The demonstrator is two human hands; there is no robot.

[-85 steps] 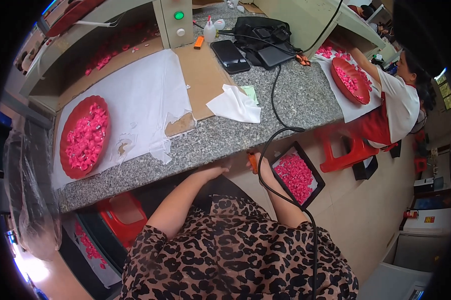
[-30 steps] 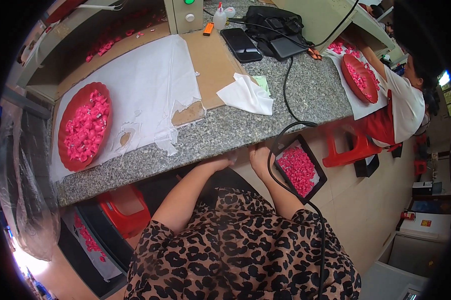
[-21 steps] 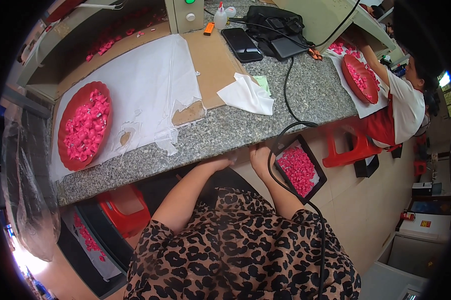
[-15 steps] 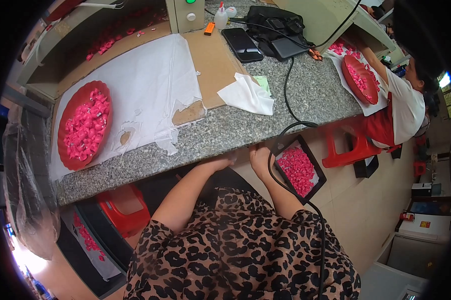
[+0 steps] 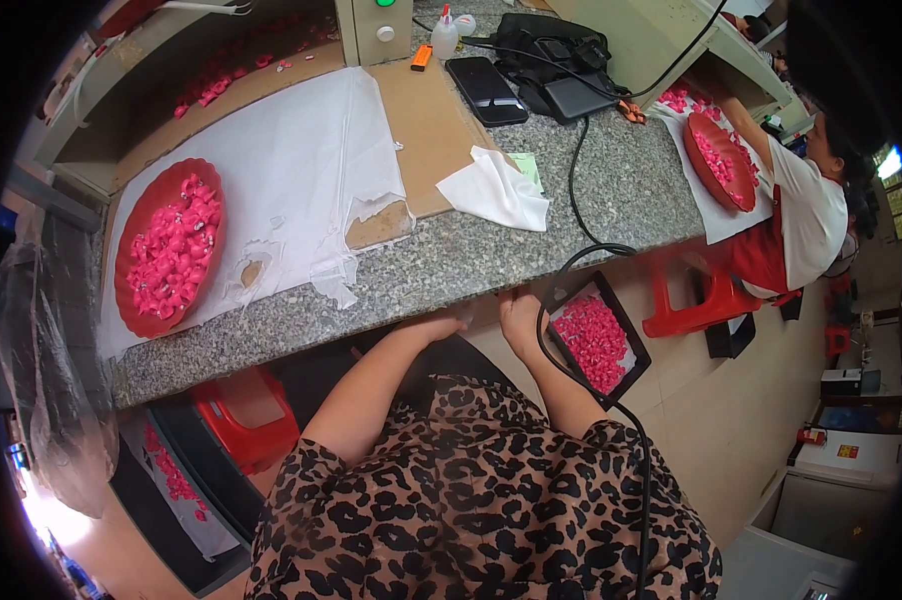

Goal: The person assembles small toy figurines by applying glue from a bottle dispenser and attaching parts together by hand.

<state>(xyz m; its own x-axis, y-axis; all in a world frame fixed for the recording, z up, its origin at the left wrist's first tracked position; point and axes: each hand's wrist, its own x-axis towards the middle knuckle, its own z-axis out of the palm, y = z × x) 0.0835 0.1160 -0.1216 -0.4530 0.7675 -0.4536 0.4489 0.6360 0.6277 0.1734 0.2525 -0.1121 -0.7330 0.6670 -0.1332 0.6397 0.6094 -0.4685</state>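
Note:
Both forearms reach forward to the front edge of the granite counter (image 5: 411, 265). At that edge sits my left hand (image 5: 441, 325), its fingers mostly hidden beneath the counter. A little to its right is my right hand (image 5: 519, 318), back upward, its fingertips also hidden under the edge. What either hand touches there cannot be made out. Right of my right hand, a black tray (image 5: 638, 372) holds many small pink pieces (image 5: 596, 340) on white paper, below counter height. A black cable (image 5: 543, 320) hangs across, close to my right hand.
On the counter's left, a red scalloped dish (image 5: 131, 280) of pink pieces stands on white paper (image 5: 301, 170). A white cloth (image 5: 491, 190), phone (image 5: 483, 88), orange lighter (image 5: 422, 58) and black bag (image 5: 551, 50) lie farther back. A co-worker (image 5: 811, 215) sits right; red stools (image 5: 256, 420) stand below.

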